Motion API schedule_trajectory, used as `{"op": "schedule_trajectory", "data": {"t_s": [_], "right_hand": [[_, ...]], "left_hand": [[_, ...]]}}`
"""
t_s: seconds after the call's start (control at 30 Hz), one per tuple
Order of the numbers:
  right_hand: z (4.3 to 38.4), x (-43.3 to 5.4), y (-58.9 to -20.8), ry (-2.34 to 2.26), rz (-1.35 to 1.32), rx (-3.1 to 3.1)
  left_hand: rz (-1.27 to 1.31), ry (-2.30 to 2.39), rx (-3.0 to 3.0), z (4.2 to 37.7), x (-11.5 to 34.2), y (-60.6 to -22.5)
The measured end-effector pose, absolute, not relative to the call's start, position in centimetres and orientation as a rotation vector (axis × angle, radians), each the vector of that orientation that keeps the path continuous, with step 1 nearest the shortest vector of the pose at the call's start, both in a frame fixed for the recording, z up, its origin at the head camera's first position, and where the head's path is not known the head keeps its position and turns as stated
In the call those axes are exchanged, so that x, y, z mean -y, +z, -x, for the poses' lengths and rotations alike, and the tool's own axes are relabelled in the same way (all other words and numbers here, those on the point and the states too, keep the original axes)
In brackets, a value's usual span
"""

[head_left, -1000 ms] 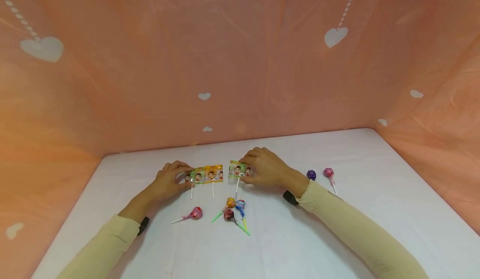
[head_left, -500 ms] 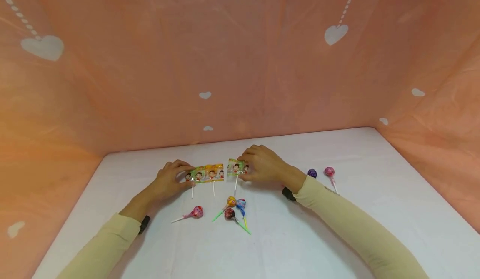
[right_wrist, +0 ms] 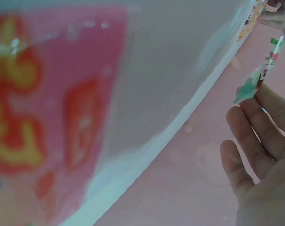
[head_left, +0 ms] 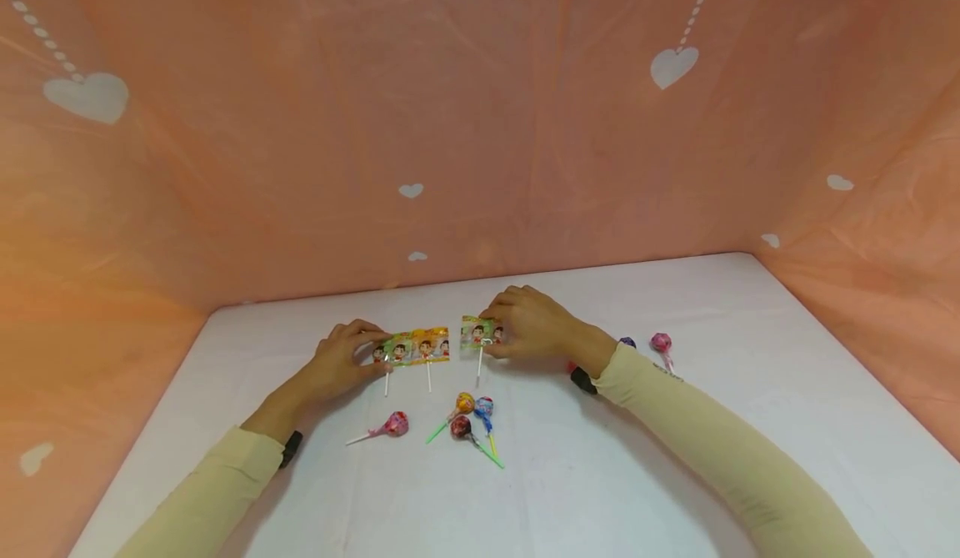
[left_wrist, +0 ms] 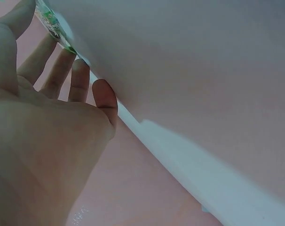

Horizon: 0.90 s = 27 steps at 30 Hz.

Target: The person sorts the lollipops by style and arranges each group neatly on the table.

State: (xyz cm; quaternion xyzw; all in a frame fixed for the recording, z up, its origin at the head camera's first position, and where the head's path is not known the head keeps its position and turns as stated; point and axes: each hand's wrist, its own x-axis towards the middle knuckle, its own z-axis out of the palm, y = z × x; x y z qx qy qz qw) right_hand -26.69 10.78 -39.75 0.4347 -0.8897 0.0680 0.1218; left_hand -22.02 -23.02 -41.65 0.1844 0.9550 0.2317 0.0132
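My left hand (head_left: 341, 364) pinches the left end of a flat green-wrapped lollipop (head_left: 401, 351) by its clear wrapper, thumb below and fingers above. Right beside it, an orange-wrapped lollipop (head_left: 427, 346) lies in line, its white stick pointing toward me. Across a small gap, my right hand (head_left: 536, 324) pinches another green-wrapped lollipop (head_left: 474, 333) at its right side, its stick also toward me. In the right wrist view this green wrapper (right_wrist: 274, 54) stands at the fingertips. The left wrist view shows only a corner of the left wrapper (left_wrist: 51, 21).
Nearer me lie a pink round lollipop (head_left: 397, 424) and a cluster of yellow (head_left: 465, 402), blue (head_left: 484, 407) and dark red (head_left: 461, 428) ones. Beyond the right wrist are a purple lollipop (head_left: 627, 342) and a pink one (head_left: 661, 342). A pink printed wrapper (right_wrist: 86, 94) looms close to the right wrist camera.
The right hand's green lollipop came slightly nearer the orange one, then shifted back right, widening the gap again. The left hand holds its place.
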Motion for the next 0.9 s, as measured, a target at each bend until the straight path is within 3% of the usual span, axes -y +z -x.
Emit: {"op": "schedule_trajectory", "data": {"t_s": [0.9], "right_hand": [[27.2, -8.2, -39.9, 0.25, -1.438, 2.653]], "left_hand": [[-0.58, 0.705, -2.977, 21.7, 23.1, -41.3]]}}
